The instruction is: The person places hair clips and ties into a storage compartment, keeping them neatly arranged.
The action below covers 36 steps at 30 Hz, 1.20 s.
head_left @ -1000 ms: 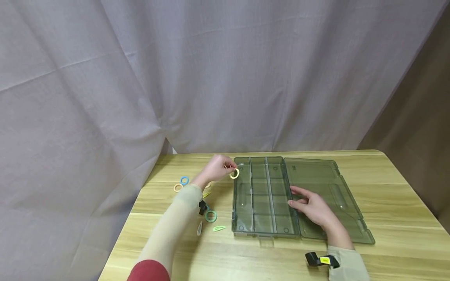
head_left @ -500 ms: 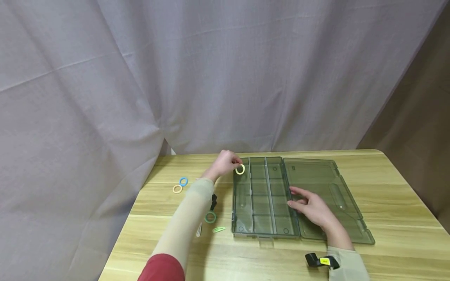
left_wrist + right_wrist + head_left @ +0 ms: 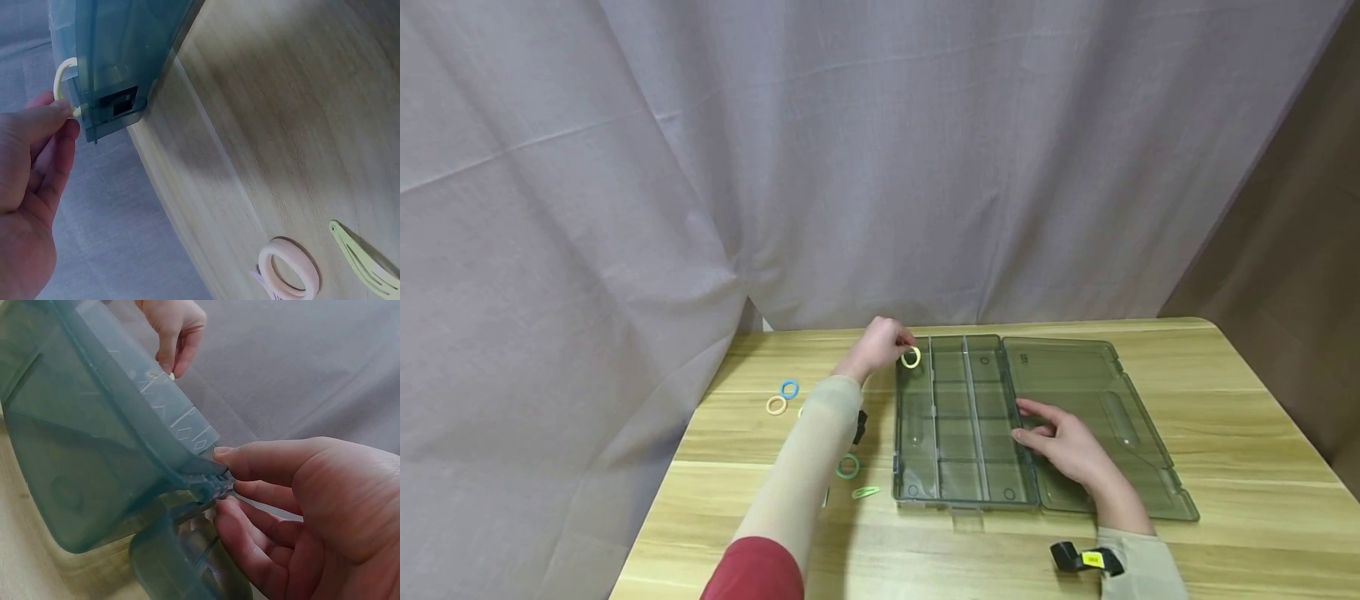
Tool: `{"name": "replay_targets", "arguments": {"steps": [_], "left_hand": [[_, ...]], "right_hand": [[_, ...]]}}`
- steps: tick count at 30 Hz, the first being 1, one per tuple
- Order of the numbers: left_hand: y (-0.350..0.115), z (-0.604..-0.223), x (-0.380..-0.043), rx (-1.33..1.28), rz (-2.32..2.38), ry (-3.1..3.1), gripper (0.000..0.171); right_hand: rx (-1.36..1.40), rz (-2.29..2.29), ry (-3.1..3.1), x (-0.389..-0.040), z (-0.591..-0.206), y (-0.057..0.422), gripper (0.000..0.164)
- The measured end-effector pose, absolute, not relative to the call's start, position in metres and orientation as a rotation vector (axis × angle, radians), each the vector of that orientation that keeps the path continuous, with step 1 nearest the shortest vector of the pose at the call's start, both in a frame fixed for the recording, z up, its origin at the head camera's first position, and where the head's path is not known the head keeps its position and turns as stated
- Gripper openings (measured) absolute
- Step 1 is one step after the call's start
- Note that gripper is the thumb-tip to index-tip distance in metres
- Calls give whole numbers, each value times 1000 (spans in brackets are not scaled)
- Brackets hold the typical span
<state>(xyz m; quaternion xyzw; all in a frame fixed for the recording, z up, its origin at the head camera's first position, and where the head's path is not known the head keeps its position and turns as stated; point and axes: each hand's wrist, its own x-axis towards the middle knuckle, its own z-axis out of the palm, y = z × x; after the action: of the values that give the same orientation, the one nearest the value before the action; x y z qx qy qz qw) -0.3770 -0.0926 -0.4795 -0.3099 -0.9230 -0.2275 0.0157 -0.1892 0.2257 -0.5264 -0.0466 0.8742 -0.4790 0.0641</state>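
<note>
My left hand (image 3: 878,347) pinches a pale yellow ring-shaped hair tie (image 3: 59,78) between thumb and fingertips. It holds the ring over the back left corner of a clear green divided storage box (image 3: 966,503). Long dividers split the box into columns. On the box's hinge side, my right hand (image 3: 1067,443) grips the edge, thumb above and fingers below, as the right wrist view shows. The box's lid (image 3: 1067,371) lies folded open to the right, partly under that hand.
Left of the box lie a blue hair tie (image 3: 788,382), a peach hair tie (image 3: 768,406), a green hair tie (image 3: 847,477) and a green snap clip (image 3: 866,492). The left forearm covers other items. A pink hair tie (image 3: 307,267) and a yellow-green snap clip (image 3: 362,265) show in the left wrist view.
My left hand has carried the yellow hair tie rightward, from beside the box to over its back left corner, then nearly stopped. The right hand has stayed at the hinge.
</note>
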Motion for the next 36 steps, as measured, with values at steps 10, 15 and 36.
{"name": "replay_targets", "arguments": {"steps": [10, 15, 36], "left_hand": [[-86, -480, -376, -983, -665, -2912, 14], [-85, -482, -374, -1003, -682, -2913, 15], [-79, -487, -372, -1009, -548, -2934, 18]], "right_hand": [[-134, -1440, 2648, -188, -527, 226, 67], [-141, -1438, 2650, -188, -526, 225, 66], [-158, -1412, 2676, -187, -527, 227, 67]]}}
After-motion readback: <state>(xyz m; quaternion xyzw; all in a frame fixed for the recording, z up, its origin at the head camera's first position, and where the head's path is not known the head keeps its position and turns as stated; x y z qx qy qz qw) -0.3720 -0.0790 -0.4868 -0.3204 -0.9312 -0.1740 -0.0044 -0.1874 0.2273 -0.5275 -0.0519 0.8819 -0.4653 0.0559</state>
